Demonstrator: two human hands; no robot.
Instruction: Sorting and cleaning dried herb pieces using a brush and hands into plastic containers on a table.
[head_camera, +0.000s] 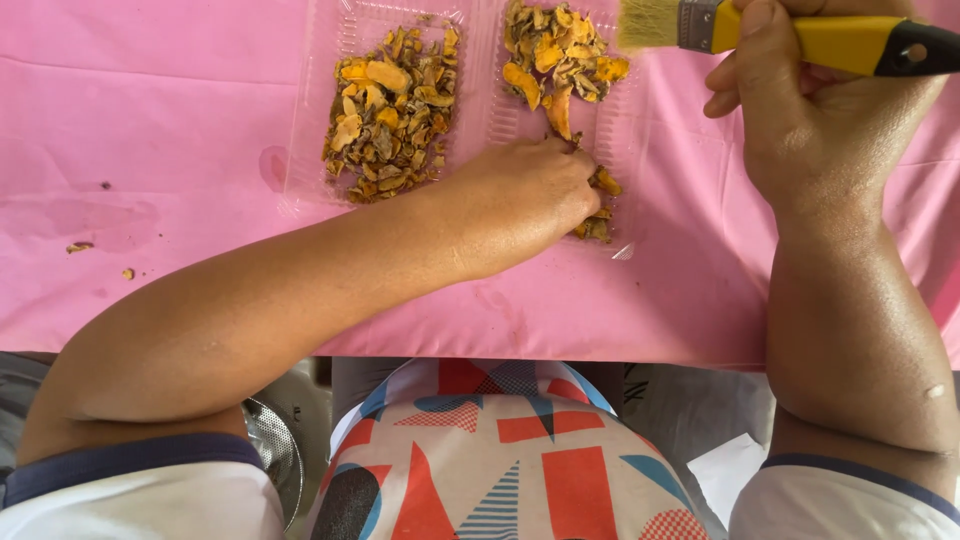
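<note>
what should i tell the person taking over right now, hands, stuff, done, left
Left hand: reaching into the right half of the clear plastic tray, fingers closed on dried orange-yellow pieces at its near end.
Right hand: gripping a yellow-handled brush, bristles hovering over the tray's right edge.
Things: tray lies open on the pink table cover. Left half holds one pile; right half holds a pile at the far end.
Done: pieces sit in both halves.
Left: a few crumbs lie on the cover at far left.
</note>
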